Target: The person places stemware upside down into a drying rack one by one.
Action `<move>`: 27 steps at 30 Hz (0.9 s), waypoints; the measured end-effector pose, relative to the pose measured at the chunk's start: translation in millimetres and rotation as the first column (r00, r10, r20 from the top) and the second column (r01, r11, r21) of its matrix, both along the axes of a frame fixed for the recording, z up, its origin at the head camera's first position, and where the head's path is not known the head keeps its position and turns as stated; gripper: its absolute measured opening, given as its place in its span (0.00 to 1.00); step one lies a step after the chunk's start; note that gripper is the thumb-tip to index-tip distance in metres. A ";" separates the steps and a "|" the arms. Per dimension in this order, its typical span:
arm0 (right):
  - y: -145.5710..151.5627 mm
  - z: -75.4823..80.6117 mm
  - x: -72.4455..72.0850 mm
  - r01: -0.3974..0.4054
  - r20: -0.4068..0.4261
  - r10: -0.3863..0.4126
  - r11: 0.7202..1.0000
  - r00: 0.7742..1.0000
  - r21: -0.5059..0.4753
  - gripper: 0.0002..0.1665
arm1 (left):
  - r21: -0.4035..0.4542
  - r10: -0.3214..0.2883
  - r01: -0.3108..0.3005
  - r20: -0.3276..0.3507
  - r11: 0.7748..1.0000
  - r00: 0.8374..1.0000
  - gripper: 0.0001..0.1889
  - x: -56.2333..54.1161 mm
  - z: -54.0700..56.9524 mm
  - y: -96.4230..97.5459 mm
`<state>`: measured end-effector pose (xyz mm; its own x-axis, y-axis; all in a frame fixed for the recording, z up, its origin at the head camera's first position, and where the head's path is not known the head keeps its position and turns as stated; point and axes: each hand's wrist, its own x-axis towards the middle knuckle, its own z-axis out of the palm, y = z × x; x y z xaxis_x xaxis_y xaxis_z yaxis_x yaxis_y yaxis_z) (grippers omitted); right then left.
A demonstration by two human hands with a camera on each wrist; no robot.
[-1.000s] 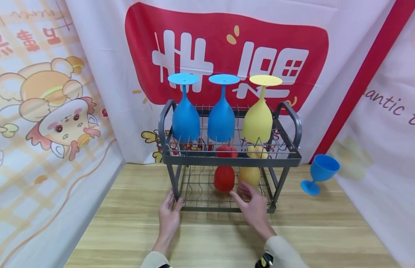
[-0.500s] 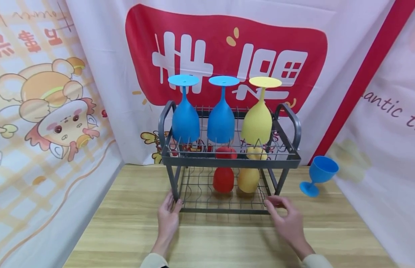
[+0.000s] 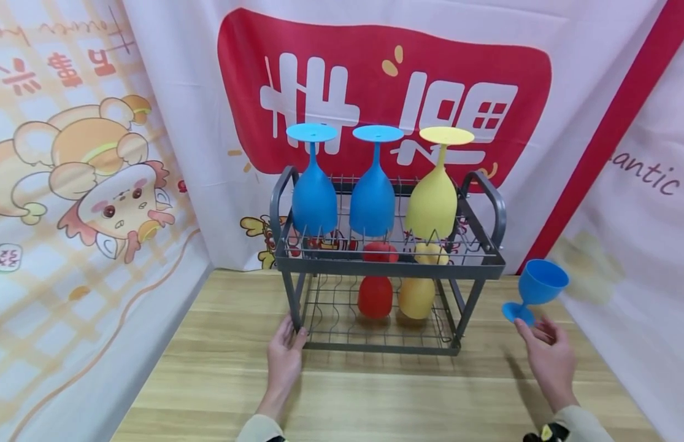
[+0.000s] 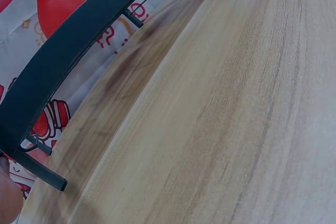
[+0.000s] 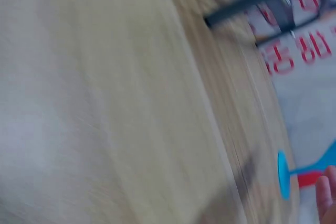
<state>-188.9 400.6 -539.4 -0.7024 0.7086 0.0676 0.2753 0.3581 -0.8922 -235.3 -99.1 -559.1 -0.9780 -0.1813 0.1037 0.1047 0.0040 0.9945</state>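
Observation:
A two-tier dark metal rack stands on the wooden table. My left hand holds its front left corner low down, thumb in front and fingers at the outer side. Upside down on the top tier are two blue goblets and a yellow goblet. On the lower tier, a red goblet and a yellow-orange goblet also stand inverted, partly hidden by the upper frame. Right of the rack, a blue goblet stands upright. My right hand is at its foot, thumb and fingers apart.
White printed cloth hangs behind and on both sides, with a large red panel at the back. The wooden table extends in front of the rack. Wire ridges divide both tiers.
My right hand has moved from the yellow-orange goblet on the lower tier, past the rack's front right corner, to the upright blue goblet. The left hand stays on the rack's left corner.

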 end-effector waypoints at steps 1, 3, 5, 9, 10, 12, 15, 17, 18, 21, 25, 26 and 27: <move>7.4 0.4 -1.7 0.007 0.028 -0.006 1.000 1.000 -0.022 0.54 | 0.000 0.000 0.000 0.000 1.000 1.000 0.30 0.0 0.2 0.3; 19.7 0.9 -4.7 0.014 0.065 -0.010 0.998 0.998 -0.062 0.60 | -0.005 0.000 0.000 -0.006 1.000 1.000 0.30 -0.3 -0.3 0.6; 29.3 0.9 -7.4 0.019 0.099 -0.010 0.996 0.995 -0.088 0.66 | -0.013 0.003 -0.003 -0.004 1.000 1.000 0.30 -0.5 -0.9 0.8; 42.5 2.3 -16.0 -0.015 0.127 0.029 0.993 0.991 -0.114 0.73 | -0.017 0.015 -0.015 0.001 1.000 1.000 0.30 -1.1 -2.1 0.4; 44.7 3.6 -18.9 -0.027 0.132 0.042 0.993 0.990 -0.113 0.73 | -0.018 0.017 -0.017 0.003 1.000 1.000 0.30 -1.2 -2.2 0.3; 48.4 7.1 -25.6 -0.057 0.135 0.073 0.991 0.988 -0.122 0.75 | -0.015 0.013 -0.013 0.002 1.000 1.000 0.30 -1.3 -2.5 -0.4; 52.6 10.8 -34.4 -0.090 0.136 0.109 0.986 0.985 -0.140 0.77 | -0.017 0.008 -0.008 0.003 1.000 1.000 0.30 -1.4 -2.5 -0.9; 54.0 12.5 -40.6 -0.105 0.130 0.127 0.980 0.983 -0.168 0.78 | -0.013 0.008 -0.008 0.002 1.000 1.000 0.30 -1.2 -2.1 -1.7; 54.5 13.4 -43.5 -0.108 0.124 0.132 0.977 0.983 -0.181 0.78 | -0.013 0.009 -0.009 0.003 1.000 1.000 0.30 -1.1 -2.0 -2.2; 54.6 16.2 -51.9 -0.110 0.098 0.134 0.969 0.986 -0.221 0.78 | -0.009 0.012 -0.012 0.010 1.000 1.000 0.30 -1.4 -1.4 -2.8; 52.7 19.7 -59.7 -0.107 0.070 0.127 0.964 0.989 -0.242 0.77 | -0.011 0.005 -0.005 0.001 1.000 1.000 0.30 -2.2 -1.5 -1.9; 51.6 20.5 -61.2 -0.107 0.063 0.125 0.964 0.990 -0.244 0.77 | -0.012 0.006 -0.006 0.000 1.000 1.000 0.30 -2.2 -1.3 -1.5; 50.5 21.2 -62.6 -0.105 0.061 0.123 0.965 0.990 -0.240 0.76 | -0.013 0.008 -0.008 -0.003 1.000 1.000 0.30 -2.1 -1.2 -1.0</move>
<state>-251.5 451.1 -518.2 -0.7763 0.6128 -0.1473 0.3139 0.1732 -0.9335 -237.4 -100.1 -560.4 -0.9762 -0.1872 0.1091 0.1076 0.0181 0.9940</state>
